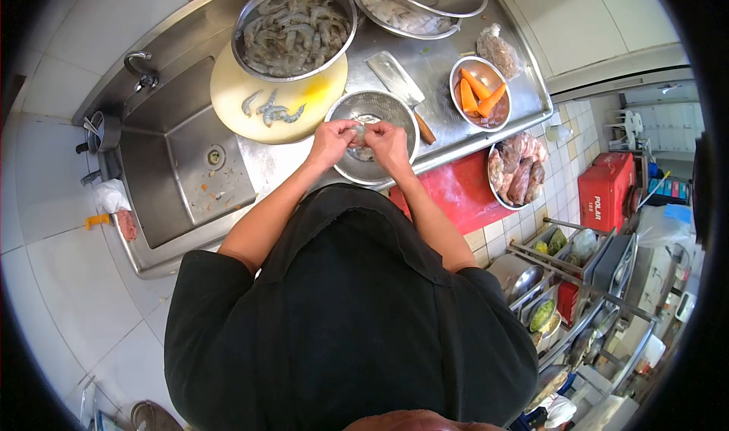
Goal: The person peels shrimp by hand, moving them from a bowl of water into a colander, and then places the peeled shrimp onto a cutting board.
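A grey shrimp [358, 132] is pinched between the fingertips of my left hand [332, 142] and my right hand [389, 147]. Both hands are closed on it, above a perforated metal colander [395, 112]. A few pale pieces lie in the colander, partly covered by my hands. To the left, a round cream cutting board [228, 101] carries several loose shrimp [279, 112] and a yellow stain. A large metal bowl [351, 32] heaped with unpeeled shrimp rests on the board's far part. Behind the colander lies a cleaver [396, 78]; its wooden handle [425, 129] points toward me.
A sink [171, 165] with a faucet [140, 68] is at left. Right of the cleaver stand a bowl of carrots [477, 93], a bag [497, 51] and bowls of pale seafood [395, 13]. Below the counter are a red board [456, 195] and a bowl of meat or fish [520, 173].
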Tool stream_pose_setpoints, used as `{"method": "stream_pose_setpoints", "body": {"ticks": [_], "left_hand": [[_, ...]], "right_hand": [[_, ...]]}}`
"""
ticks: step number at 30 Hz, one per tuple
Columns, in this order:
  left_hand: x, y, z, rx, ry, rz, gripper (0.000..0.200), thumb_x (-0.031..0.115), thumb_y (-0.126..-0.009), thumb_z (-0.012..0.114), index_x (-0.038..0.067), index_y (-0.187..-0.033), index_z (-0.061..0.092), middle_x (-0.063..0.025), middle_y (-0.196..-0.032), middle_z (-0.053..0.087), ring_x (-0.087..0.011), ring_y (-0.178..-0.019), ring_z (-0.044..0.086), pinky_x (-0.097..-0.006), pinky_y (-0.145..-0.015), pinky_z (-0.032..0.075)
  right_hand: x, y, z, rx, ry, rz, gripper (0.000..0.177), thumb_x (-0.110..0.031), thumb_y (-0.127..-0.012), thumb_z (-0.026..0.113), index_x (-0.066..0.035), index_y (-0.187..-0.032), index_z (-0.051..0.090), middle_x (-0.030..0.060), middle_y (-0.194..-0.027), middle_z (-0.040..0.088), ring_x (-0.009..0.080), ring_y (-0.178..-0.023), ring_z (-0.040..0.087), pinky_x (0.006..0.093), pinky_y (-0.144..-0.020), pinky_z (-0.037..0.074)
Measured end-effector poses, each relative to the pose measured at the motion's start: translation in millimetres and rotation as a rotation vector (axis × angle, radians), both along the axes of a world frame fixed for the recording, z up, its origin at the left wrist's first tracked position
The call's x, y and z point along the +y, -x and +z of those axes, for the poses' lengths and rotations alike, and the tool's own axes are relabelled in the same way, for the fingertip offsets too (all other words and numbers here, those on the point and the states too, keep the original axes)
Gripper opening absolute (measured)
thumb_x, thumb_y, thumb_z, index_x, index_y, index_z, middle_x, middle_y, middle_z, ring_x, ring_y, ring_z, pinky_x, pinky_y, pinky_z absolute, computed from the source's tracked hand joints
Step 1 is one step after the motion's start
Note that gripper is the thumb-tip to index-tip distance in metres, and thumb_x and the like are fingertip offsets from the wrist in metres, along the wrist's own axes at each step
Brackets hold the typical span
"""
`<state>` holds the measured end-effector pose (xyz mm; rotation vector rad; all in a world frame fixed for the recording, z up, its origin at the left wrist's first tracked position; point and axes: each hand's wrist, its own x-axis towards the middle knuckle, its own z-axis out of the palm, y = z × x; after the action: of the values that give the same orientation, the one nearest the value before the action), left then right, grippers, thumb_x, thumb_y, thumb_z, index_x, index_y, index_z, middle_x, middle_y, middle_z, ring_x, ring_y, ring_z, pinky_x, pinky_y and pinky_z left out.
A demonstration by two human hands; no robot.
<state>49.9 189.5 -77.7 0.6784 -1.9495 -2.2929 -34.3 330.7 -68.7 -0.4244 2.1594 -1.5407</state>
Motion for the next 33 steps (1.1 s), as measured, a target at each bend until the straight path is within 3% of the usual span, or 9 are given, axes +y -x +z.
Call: {"method": "stream_pose_setpoints", "body": {"ticks": [6, 8, 12, 14, 24, 29, 33], "left_hand": [[-7, -6, 5, 0.021, -0.239, -0.101, 0.025, 0.000, -0.095, 0.054, -0.006, -0.116, 0.065, -0.0084, -0.094, 0.071, -0.0122, -0.079, 0.067, -0.0252, -0.076, 0.054], [-11, -7, 1, 0.029, -0.208, -0.126, 0.025, 0.002, -0.095, 0.055, -0.005, -0.116, 0.066, -0.0089, -0.096, 0.071, -0.0123, -0.080, 0.067, -0.0247, -0.075, 0.053], [-6, -10, -10, 0.112, 0.211, -0.079, 0.024, 0.005, -0.094, 0.057, -0.002, -0.113, 0.069, -0.0067, -0.095, 0.071, -0.0117, -0.076, 0.063, -0.0249, -0.074, 0.051], [3, -13, -7, 0.162, 0.363, -0.002, 0.023, 0.006, -0.093, 0.058, 0.000, -0.112, 0.070, -0.0059, -0.093, 0.071, -0.0111, -0.076, 0.062, -0.0252, -0.073, 0.050], [14, -12, -15, 0.007, 0.115, 0.192, 0.023, 0.005, -0.094, 0.059, -0.001, -0.113, 0.069, -0.0049, -0.085, 0.070, -0.0103, -0.075, 0.063, -0.0251, -0.073, 0.052], [2, -7, -17, 0.033, -0.025, 0.375, 0.021, 0.005, -0.095, 0.060, -0.005, -0.112, 0.066, -0.0063, -0.084, 0.069, -0.0109, -0.075, 0.064, -0.0245, -0.073, 0.053], [-3, -5, 3, -0.114, 0.187, 0.200, 0.021, 0.010, -0.091, 0.067, -0.004, -0.108, 0.067, -0.0036, -0.080, 0.068, -0.0096, -0.069, 0.061, -0.0235, -0.070, 0.052]], "right_hand": [[7, 0, -13, -0.093, 0.086, 0.033, 0.021, -0.007, -0.081, 0.066, 0.010, -0.093, 0.070, 0.0125, -0.076, 0.071, 0.0150, -0.069, 0.068, 0.0274, -0.061, 0.053], [8, -3, -10, -0.371, 0.212, -0.037, 0.018, -0.004, -0.082, 0.065, 0.010, -0.094, 0.067, 0.0122, -0.076, 0.069, 0.0172, -0.068, 0.069, 0.0276, -0.060, 0.054], [11, -3, -11, -0.662, 0.292, -0.084, 0.014, 0.000, -0.084, 0.063, 0.008, -0.095, 0.062, 0.0122, -0.077, 0.067, 0.0212, -0.067, 0.071, 0.0289, -0.060, 0.055], [13, 1, -19, -0.611, 0.237, -0.066, 0.014, 0.001, -0.082, 0.064, 0.009, -0.093, 0.063, 0.0131, -0.076, 0.068, 0.0211, -0.067, 0.071, 0.0286, -0.060, 0.055], [15, 9, -14, -0.090, -0.046, 0.059, 0.022, -0.008, -0.078, 0.065, 0.012, -0.086, 0.069, 0.0182, -0.073, 0.071, 0.0211, -0.063, 0.072, 0.0308, -0.061, 0.056], [31, 19, -32, 0.106, -0.296, 0.057, 0.019, -0.013, -0.080, 0.063, 0.001, -0.087, 0.074, 0.0237, -0.081, 0.070, 0.0347, -0.074, 0.071, 0.0406, -0.072, 0.056], [36, 18, -16, 0.292, -0.408, 0.161, 0.019, -0.015, -0.084, 0.061, -0.005, -0.093, 0.075, 0.0251, -0.088, 0.068, 0.0400, -0.084, 0.069, 0.0447, -0.078, 0.054]]}}
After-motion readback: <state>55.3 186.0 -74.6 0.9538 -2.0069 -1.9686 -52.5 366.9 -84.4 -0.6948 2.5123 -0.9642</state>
